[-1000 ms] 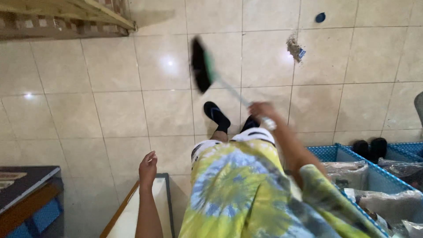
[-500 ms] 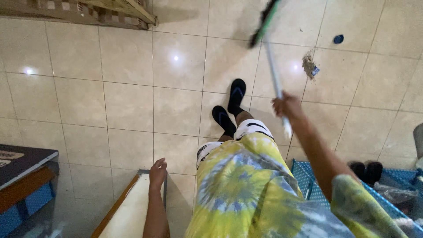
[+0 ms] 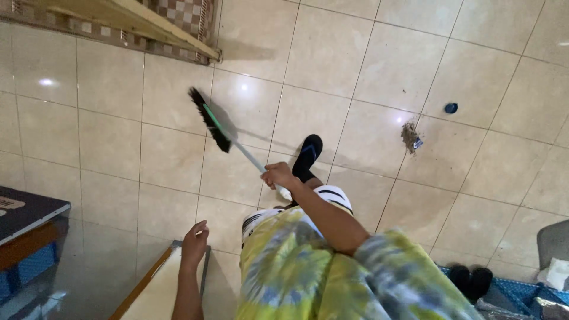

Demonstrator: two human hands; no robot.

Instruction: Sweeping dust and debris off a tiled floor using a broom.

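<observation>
My right hand (image 3: 280,176) grips the pale handle of a broom (image 3: 237,146) whose black bristle head with a green band rests on the tiled floor to my front left. My left hand (image 3: 194,243) hangs low with loose fingers, its fingertips over the edge of a white-topped, wood-edged cabinet (image 3: 155,290). A small pile of brown dirt (image 3: 410,136) with a blue scrap lies on the tiles to the right, and a blue bottle cap (image 3: 451,108) lies just beyond it. One foot in a black sandal (image 3: 308,155) shows ahead of my tie-dye shirt.
A wooden frame with a chequered mat (image 3: 148,26) lies at the top left. A dark box on blue crates (image 3: 26,237) stands at the left edge. Blue baskets and a pair of black shoes (image 3: 469,280) sit at the bottom right.
The broom swung from up ahead on the right down to the floor at my front left. My right hand came in closer to my body. My left hand stayed by the cabinet.
</observation>
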